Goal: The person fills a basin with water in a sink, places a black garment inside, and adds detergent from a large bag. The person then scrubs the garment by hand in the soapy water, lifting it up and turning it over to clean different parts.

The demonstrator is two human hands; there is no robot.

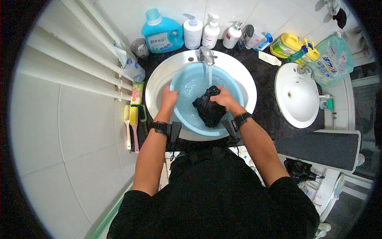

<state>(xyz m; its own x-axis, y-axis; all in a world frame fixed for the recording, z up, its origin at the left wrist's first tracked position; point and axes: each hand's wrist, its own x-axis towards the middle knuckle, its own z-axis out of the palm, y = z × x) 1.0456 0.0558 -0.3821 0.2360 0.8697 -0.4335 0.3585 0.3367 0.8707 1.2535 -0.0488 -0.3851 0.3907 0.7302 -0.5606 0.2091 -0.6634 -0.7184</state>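
A light blue plastic basin (185,120) with water in it sits inside a white oval sink (157,81). From the chrome faucet (206,56) at the back a stream of water runs down into the basin. My left hand (168,98) grips the basin's left rim, thumb over the edge. My right hand (224,98) is closed on a bunched, wet black cloth (210,112) in the right half of the basin, just below the stream. What kind of cloth item it is I cannot make out.
A blue detergent jug (162,34), several pump bottles (193,32) and tubes line the wall. Brushes (133,119) lie at the left edge. To the right are a second white sink (283,104), yellow jugs (284,45), a plastic bag (332,59) and a dark grey board (318,147).
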